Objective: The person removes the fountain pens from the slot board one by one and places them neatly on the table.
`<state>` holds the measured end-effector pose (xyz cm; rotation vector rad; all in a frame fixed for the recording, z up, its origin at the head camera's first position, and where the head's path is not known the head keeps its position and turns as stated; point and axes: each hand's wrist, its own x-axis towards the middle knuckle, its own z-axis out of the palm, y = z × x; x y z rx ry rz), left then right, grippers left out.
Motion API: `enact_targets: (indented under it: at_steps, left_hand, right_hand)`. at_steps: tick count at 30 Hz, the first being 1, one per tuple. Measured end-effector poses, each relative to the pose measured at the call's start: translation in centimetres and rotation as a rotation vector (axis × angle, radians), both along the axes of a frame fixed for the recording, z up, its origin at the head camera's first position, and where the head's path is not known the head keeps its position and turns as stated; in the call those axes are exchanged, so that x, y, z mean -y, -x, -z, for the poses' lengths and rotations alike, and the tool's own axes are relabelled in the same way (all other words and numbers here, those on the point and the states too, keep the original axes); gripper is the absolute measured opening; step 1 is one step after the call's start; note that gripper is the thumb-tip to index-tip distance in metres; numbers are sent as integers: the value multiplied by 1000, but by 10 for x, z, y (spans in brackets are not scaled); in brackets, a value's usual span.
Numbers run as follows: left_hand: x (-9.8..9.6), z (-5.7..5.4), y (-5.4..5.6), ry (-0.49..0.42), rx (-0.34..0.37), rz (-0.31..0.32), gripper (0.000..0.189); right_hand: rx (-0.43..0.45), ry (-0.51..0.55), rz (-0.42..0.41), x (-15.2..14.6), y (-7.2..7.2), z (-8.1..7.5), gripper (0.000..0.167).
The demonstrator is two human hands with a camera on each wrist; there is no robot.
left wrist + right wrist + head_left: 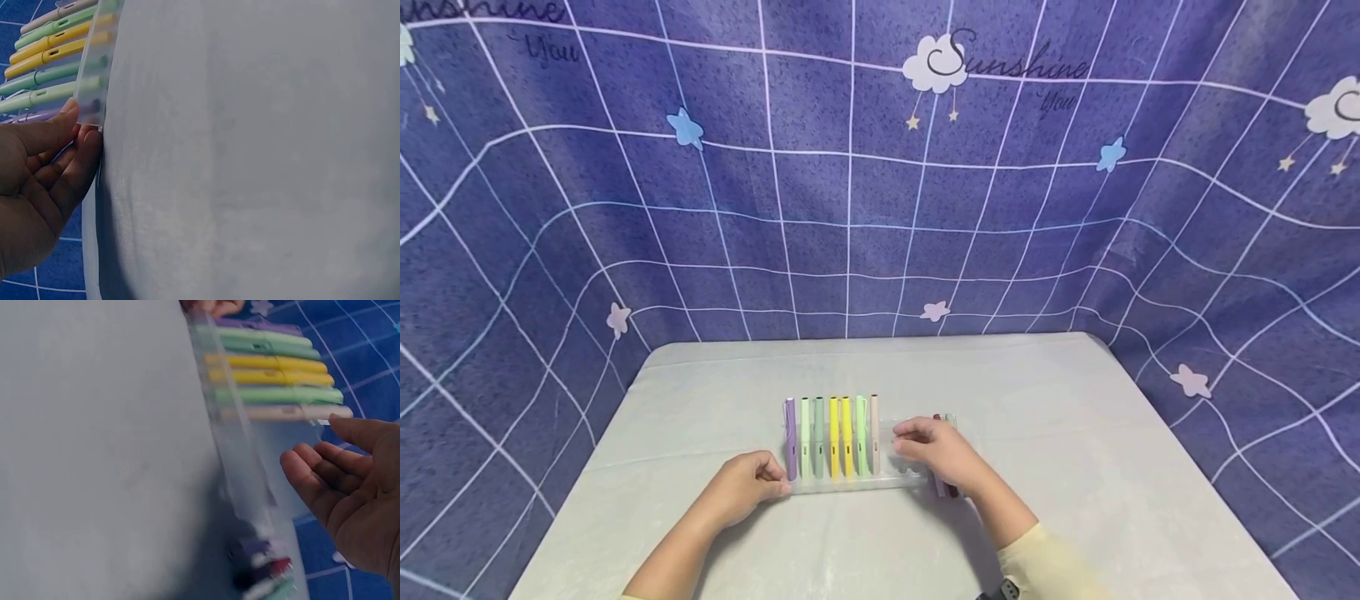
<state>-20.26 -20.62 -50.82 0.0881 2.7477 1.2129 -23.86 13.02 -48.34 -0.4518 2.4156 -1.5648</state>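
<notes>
A clear plastic pen rack (pixel 887 482) holds a row of pens upright: purple (pixel 791 440), pale green (pixel 806 438), grey-green (pixel 819 438), two yellow (pixel 847 438), light green (pixel 861 437) and beige (pixel 875 437). My left hand (pixel 747 485) pinches the rack's near left corner; in the left wrist view its thumb (pixel 70 112) lies over the plastic edge. Over the rack's right part is my right hand (pixel 942 454), fingers spread and holding nothing. The right wrist view has its thumb tip close to the end of the beige pen (pixel 287 413).
Several more pens (pixel 265 562), dark red and pale green among them, lie at the rack's right end, partly hidden by the right hand in the head view. A pale cloth covers the table (pixel 700 392). Blue patterned curtain (pixel 880 183) surrounds its back and sides.
</notes>
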Motion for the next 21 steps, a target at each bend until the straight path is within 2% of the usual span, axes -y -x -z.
enact_targets:
  at_steps: [3,10,17,21]
  left_hand:
    - [0,0,0,3,0,-2,16]
    - [0,1,0,2,2,3,16]
    - [1,1,0,6,8,-2,16]
    - [1,2,1,7,1,1,16]
  right_hand:
    - [32,28,-25,11,2,6,40]
    - [76,102,-69,26,4,19,33]
    - [105,130,-12,35,2,18,23]
    - [111,97,29,36,3,19,19]
